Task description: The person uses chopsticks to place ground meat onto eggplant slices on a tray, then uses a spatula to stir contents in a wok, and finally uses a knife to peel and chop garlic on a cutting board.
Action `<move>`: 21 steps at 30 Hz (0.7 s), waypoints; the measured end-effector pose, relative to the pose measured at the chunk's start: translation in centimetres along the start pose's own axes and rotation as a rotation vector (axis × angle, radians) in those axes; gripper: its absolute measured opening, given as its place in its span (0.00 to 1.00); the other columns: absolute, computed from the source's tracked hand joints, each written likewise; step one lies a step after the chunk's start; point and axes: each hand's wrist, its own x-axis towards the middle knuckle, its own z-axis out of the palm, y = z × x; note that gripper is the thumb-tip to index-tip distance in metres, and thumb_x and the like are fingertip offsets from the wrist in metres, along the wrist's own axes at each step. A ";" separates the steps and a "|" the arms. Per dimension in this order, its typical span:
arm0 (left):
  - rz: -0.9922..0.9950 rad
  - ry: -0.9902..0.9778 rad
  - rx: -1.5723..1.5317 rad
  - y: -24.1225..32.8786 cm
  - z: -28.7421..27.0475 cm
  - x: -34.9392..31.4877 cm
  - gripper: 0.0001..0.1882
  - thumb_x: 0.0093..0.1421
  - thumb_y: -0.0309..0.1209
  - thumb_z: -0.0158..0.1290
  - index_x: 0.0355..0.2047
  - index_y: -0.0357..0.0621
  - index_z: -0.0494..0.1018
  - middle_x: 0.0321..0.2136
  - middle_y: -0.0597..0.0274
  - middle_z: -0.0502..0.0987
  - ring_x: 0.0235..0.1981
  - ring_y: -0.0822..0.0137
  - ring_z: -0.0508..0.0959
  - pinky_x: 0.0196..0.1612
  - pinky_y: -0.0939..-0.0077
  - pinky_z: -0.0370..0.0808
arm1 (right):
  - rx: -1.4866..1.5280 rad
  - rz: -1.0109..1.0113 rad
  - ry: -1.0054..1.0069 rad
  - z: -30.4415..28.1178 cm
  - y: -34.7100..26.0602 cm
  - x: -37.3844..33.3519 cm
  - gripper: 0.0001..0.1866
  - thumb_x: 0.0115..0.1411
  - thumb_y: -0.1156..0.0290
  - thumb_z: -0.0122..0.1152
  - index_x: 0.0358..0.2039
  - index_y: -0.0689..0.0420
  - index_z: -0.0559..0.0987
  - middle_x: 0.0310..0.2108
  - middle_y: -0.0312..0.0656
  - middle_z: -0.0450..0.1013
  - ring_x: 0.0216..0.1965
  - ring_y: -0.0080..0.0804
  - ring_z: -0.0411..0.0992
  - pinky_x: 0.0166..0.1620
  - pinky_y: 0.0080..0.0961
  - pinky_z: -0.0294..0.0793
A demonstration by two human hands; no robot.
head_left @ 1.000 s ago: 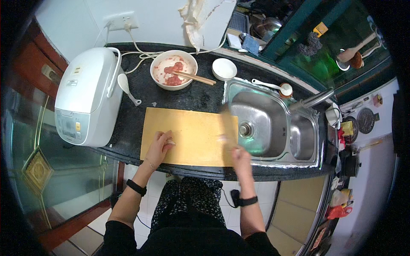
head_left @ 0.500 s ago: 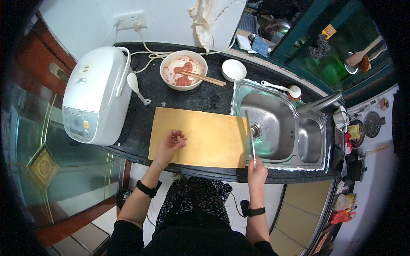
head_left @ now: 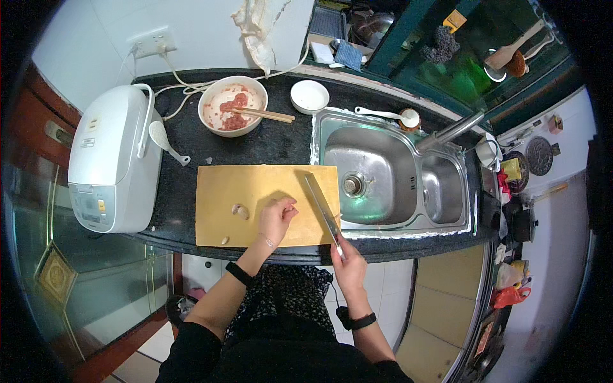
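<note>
In my right hand is a kitchen knife, gripped by its handle, with the blade slanting up and left over the right end of the yellow cutting board. My left hand hovers over the middle of the board, fingers curled together toward the knife. Whatever may be between those fingertips is too small to make out. Left of that hand, small pale pieces like garlic cloves lie on the board. Another small clove rests by the board's near edge.
A bowl of minced meat with chopsticks stands behind the board, beside a small white bowl. The steel sink adjoins the board on the right. A white rice cooker and a rice paddle are at the left.
My left hand has moved right across the board, and pale pieces now show on the board to its left. The knife has swung from the sink side to over the board. The view has shifted.
</note>
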 end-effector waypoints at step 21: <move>-0.182 0.137 -0.226 0.0 0.1 -0.6 0.02 0.56 0.22 0.55 0.28 0.35 0.75 0.21 0.62 0.77 0.22 0.75 0.74 0.25 0.80 0.70 | 0.819 0.293 -0.326 2.3 -2.3 0.2 0.10 0.66 0.65 0.51 0.32 0.57 0.74 0.13 0.28 0.62 0.10 0.13 0.58 0.13 0.14 0.55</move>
